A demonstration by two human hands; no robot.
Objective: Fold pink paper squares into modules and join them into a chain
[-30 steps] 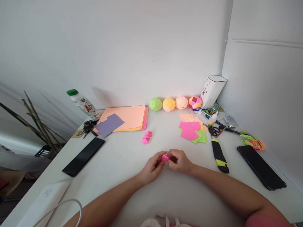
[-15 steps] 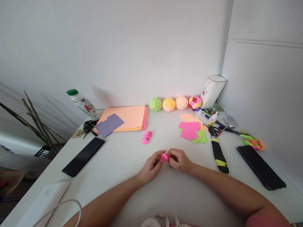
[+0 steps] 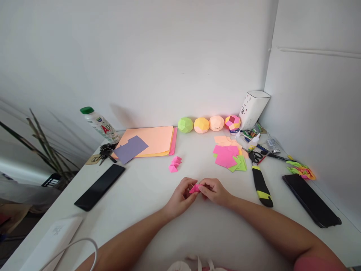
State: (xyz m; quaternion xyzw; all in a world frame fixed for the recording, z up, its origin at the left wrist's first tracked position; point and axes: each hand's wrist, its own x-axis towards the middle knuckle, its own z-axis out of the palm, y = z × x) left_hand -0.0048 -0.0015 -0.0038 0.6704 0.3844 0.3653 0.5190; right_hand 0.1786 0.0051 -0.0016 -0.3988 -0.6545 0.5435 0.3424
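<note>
Between my two hands is a small folded pink paper piece (image 3: 194, 189), held just above the white table. My left hand (image 3: 179, 198) pinches its left side with thumb and fingers. From the right, my right hand (image 3: 214, 192) grips the other end, its thumb pressed over the paper. The fingers hide part of the piece. Several similar pink folded paper shapes (image 3: 174, 166) stand in a short row beyond my left hand. Farther right lies a loose pile of cut pink paper (image 3: 225, 155), with green and peach pieces around it.
Paper polyhedra (image 3: 201, 125) line the wall. Peach sheets (image 3: 158, 135) and a purple cutout (image 3: 131, 148) lie back left, near a bottle (image 3: 100, 124) and a black phone (image 3: 100, 187). At right are a utility knife (image 3: 262, 186), glue bottles (image 3: 254, 142), scissors (image 3: 257, 155) and a black case (image 3: 311, 200).
The pink piece has turned and tilted between my fingers and looks flatter. My right thumb has moved left over it, and my hands are closer together.
</note>
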